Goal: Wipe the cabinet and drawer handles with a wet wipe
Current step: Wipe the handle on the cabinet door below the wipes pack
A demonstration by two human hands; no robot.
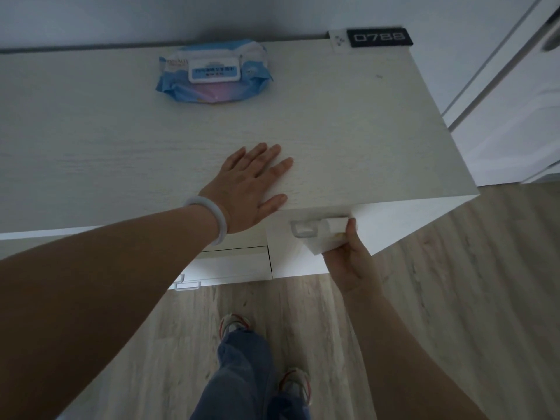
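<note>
One wipe: a folded white wet wipe (325, 237), soft and limp, pinched in the curled right hand (351, 262) against the pale bar handle (304, 229) under the cabinet's front edge.
Left hand (251, 189): flat, fingers spread, holding nothing, on the whitewashed wooden cabinet top (348, 122).
Handling: best kept bunched round the stiff bar.

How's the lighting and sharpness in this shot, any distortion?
Head view: dim, bluish light; wide-angle bends the white wooden cabinet top edges; the blue wet-wipe pack looks soft; the white wipe in the right hand stays readable.
</note>
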